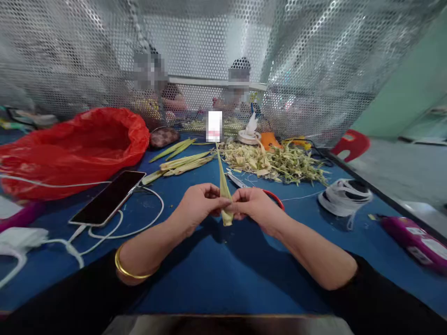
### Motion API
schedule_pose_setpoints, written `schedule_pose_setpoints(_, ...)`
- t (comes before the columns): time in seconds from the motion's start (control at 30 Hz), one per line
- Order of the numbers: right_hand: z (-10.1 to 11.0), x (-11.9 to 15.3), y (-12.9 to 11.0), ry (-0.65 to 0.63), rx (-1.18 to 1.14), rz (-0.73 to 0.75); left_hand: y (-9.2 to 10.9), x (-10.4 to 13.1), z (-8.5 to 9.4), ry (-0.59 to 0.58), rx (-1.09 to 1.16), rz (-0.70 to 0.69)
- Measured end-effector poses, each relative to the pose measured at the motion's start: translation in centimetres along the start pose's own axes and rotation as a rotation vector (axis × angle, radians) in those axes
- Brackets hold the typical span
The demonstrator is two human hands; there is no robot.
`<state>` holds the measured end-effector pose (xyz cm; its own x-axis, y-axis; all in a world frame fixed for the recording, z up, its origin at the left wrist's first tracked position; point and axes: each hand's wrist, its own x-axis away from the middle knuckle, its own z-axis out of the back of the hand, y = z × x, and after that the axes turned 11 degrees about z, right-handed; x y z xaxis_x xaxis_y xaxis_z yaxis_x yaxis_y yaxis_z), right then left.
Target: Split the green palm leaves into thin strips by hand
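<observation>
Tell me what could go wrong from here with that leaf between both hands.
The thin leaf, pinched in the fingertips of the left hand and right hand, might split if the two pull apart.
The scissors lie just beyond the right hand, partly hidden by it, so a finger could brush a blade.
The white cable loops near the left forearm; a snag might drag the phone.

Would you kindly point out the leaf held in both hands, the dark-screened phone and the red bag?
Leaf [224, 183]: head view, on the middle of its blade.
Phone [109, 197]: head view, on the middle of its screen.
Red bag [66, 166]: head view, on its outer wall.
</observation>
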<state>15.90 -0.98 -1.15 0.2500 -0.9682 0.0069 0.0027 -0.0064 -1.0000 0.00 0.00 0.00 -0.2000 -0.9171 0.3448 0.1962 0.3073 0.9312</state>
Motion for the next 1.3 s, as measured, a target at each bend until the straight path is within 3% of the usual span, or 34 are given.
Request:
schedule_pose_setpoints(0.27,0.66,-0.30,-0.03,0.091,0.012,0.043,-0.02,-0.11,0.06,-0.203,0.116,0.082)
schedule_pose_setpoints(0.43,0.82,-0.27,-0.12,0.041,-0.011,-0.040,0.18,-0.13,0.02,-0.082,0.097,0.063)
schedule_pose_setpoints(0.7,0.36,-0.28,-0.10,0.120,0.132,0.133,0.17,-0.10,-0.14,0.094,0.072,-0.005)
schedule_pose_setpoints(0.97,0.58,-0.08,-0.24,0.061,0.058,0.119,0.11,-0.25,-0.10,-0.026,0.138,0.065)
schedule_pose_setpoints(1.3,0.58,-0.23,0.14,0.100,0.138,0.153,-0.39,-0.31,-0.38,-0.064,0.151,0.110)
